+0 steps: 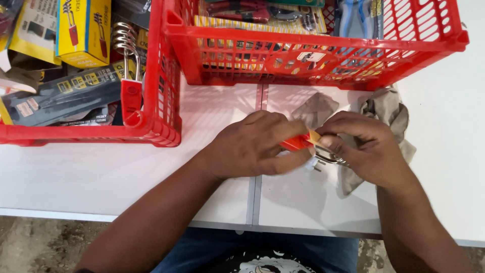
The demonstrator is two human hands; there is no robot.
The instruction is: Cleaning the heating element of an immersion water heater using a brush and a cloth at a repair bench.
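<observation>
- Head view: small red-handled tool with a metal wire end (303, 143) sits between both hands, near the white worktop's (101, 172) front edge.
- Left hand (250, 146) curled over its red handle.
- Right hand (366, 144) pinching the metal end, over a crumpled grey cloth (391, 108).

Left hand (252, 146) palm down, fingers curled in grip; right hand (366, 146) fingertips pinched, touching left; forearms converging.
</observation>
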